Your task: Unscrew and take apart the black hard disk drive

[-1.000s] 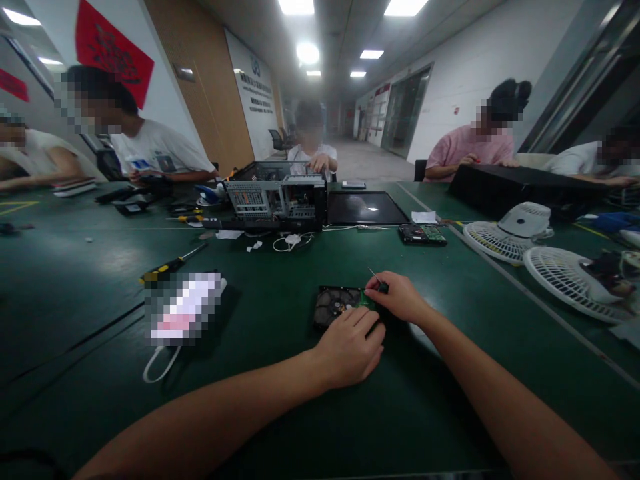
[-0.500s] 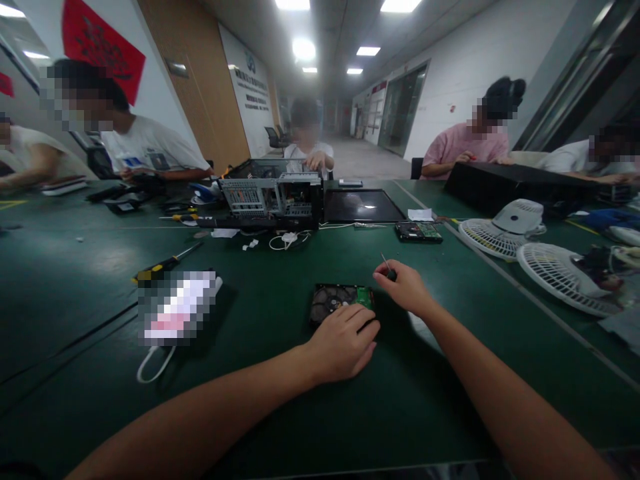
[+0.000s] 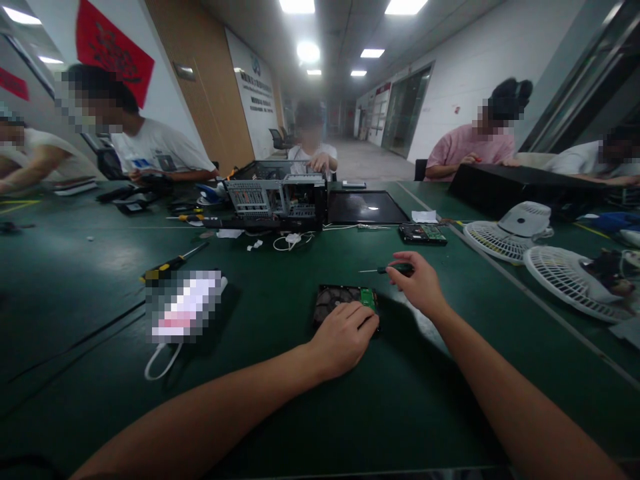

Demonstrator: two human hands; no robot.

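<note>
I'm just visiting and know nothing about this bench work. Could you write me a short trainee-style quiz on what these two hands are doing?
1. True or false: the left hand rests on the nearer hard drive.
2. What does the right hand hold?
A) a white cable
B) a thin screwdriver
C) a fan grille
3. Fill in: the circuit board showing on the nearer hard drive is ____.

Key: 1 true; 2 B; 3 green.

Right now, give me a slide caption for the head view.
Left hand on a hard drive, right hand holding a small screwdriver, at a green table.
</note>
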